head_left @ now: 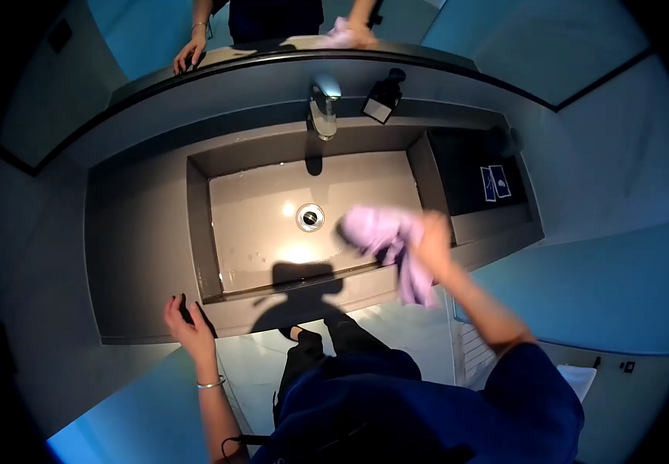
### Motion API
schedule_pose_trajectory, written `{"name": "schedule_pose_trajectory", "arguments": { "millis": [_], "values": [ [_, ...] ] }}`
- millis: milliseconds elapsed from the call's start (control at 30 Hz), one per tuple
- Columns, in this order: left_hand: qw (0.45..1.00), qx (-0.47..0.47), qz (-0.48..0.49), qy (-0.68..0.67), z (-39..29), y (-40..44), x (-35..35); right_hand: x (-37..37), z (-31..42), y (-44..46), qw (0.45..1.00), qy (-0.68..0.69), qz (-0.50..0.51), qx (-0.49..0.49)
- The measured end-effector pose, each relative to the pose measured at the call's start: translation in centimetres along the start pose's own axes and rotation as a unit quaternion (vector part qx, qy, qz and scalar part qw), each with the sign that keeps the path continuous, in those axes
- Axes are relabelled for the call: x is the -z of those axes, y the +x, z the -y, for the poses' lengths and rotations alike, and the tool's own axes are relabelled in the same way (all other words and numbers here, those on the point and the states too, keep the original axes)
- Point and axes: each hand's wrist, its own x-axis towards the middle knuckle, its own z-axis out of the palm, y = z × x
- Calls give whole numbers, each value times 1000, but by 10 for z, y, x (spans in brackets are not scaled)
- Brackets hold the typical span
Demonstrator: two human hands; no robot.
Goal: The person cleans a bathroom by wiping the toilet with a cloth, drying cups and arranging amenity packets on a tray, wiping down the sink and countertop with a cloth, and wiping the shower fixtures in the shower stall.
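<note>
A pink cloth (pixel 381 226) is bunched in my right hand (pixel 432 246), over the right front part of the sink basin (pixel 257 193); part of it hangs down past the front rim. Motion blurs the hand and the cloth. My left hand (pixel 190 323) rests on the front left edge of the grey counter (pixel 137 247), fingers apart, holding nothing, with a bracelet on the wrist. Wet spots and a round drain (pixel 310 217) show in the basin, below the faucet (pixel 323 108).
Behind the basin, right of the faucet, stands a dark bottle (pixel 383 97) with a pale label. A black tray (pixel 466 170) at the right holds two small cards (pixel 496 183) and a dark cup (pixel 502 142). A mirror (pixel 272 23) runs along the back.
</note>
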Motion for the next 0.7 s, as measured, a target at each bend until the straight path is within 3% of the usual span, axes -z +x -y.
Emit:
{"name": "schedule_pose_trajectory", "arguments": {
  "millis": [33,100,167,233,300,367,433,467,500,533,567,633,700],
  "values": [
    [1000,-3,15,24,4,0,-6,28,-5,53,996,54,-57,34],
    [994,-5,16,112,-7,-3,-11,26,-9,102,985,15,-120,123],
    [989,-12,8,150,-7,-4,-15,-33,-54,87,982,4,170,80],
    [989,-12,10,147,-11,-3,-16,-80,-93,38,864,-142,476,80],
    [988,-11,4,154,-13,1,-16,-77,-77,45,835,-133,532,-50],
    [986,-16,10,165,-13,1,-11,-101,-99,33,818,-112,564,5],
    [989,-8,-11,149,-16,4,-16,-86,-29,45,797,-129,589,36],
    [991,-3,-7,132,-14,3,-16,-116,-16,28,825,-19,565,23],
    [993,0,-8,118,-12,4,-17,-146,16,2,878,87,459,101],
    [993,7,-13,118,-9,2,-17,-126,102,26,830,38,550,81],
    [993,8,-14,120,-12,2,-16,-139,135,31,804,86,584,73],
    [993,10,-11,118,-13,3,-16,-170,204,23,777,70,608,151],
    [992,5,-10,123,-15,5,-15,-177,281,17,757,143,594,234]
  ]
}}
